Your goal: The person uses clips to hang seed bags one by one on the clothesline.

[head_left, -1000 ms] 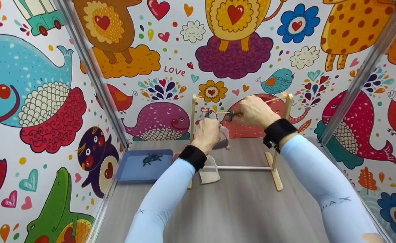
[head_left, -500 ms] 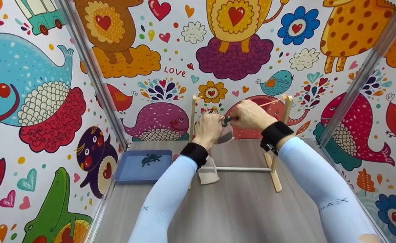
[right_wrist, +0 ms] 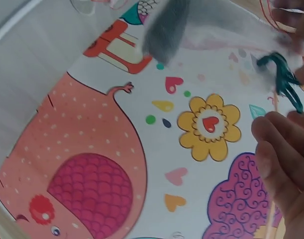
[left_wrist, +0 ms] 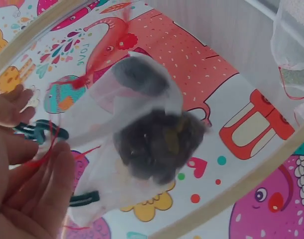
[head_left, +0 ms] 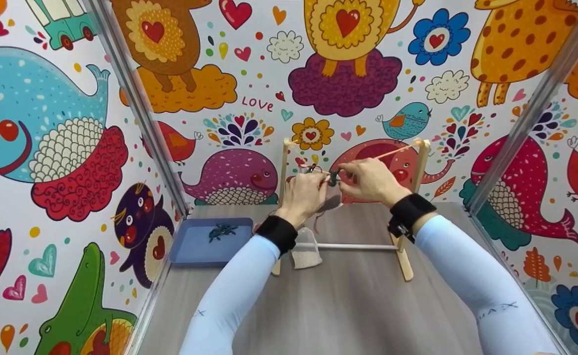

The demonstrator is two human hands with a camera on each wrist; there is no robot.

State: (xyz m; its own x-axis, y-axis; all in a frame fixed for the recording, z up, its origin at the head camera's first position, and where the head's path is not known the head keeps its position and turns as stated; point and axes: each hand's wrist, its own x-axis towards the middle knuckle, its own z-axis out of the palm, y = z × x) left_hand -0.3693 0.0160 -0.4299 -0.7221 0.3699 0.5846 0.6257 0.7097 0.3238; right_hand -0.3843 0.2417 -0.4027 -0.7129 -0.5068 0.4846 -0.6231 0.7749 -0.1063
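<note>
My left hand (head_left: 304,195) pinches the red drawstring (left_wrist: 54,137) of a white mesh bag (left_wrist: 104,172) up at the cord. Dark lumps (left_wrist: 159,144) show through the bag, which hangs below the hands. Beside the left fingertips, a dark green clip (right_wrist: 283,79) sits at the orange cord (head_left: 392,152). My right hand (head_left: 370,180) is close by on the clip's other side; in the right wrist view its fingers are loosely extended and apart from the clip. A second green clip (left_wrist: 84,199) shows on the bag's edge.
Wooden posts (head_left: 421,162) joined by a white bar (head_left: 358,246) carry the cord. At left lies a blue tray (head_left: 185,249) with several dark green clips (head_left: 221,231). Another mesh bag (head_left: 307,256) rests on the grey table (head_left: 348,305). Printed panels (head_left: 249,88) enclose the table.
The right hand brought the green clip leftward to the left hand and down with the cord. Its fingers have since spread off the clip, which stays at the cord.
</note>
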